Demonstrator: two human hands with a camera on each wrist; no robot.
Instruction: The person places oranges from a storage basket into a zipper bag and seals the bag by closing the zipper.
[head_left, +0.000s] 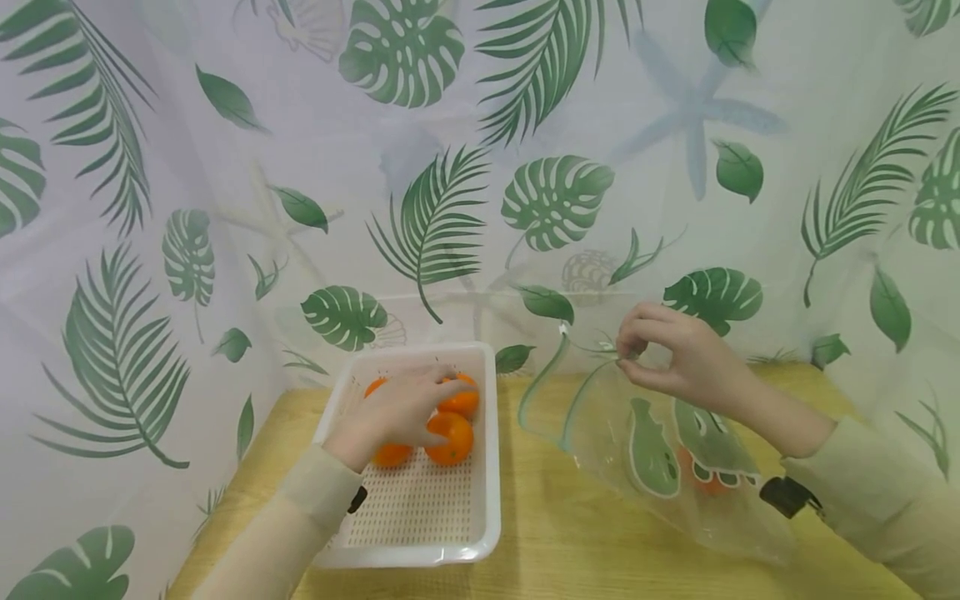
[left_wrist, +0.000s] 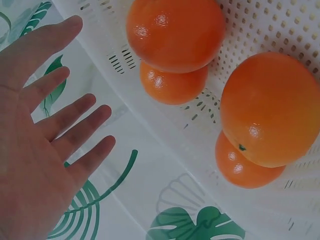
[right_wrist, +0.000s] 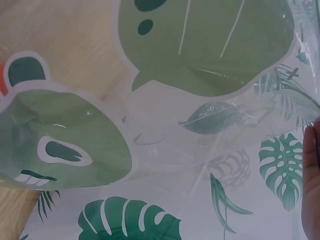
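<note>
Several oranges sit in the back half of a white perforated plastic basket. Over them is my left hand, palm down, its fingers spread and partly covering the fruit in the head view. In the left wrist view that hand has extended fingers and nothing in its grasp, with the oranges off to the side. My right hand pinches the top edge of a clear plastic bag with green cartoon prints and a pale green-edged mouth, which gapes toward the basket. A reddish-orange patch shows through the bag's lower part.
Basket and bag are side by side on a wood-grain table. Behind and at both sides hangs a white cloth printed with green leaves. A small black device is at my right wrist.
</note>
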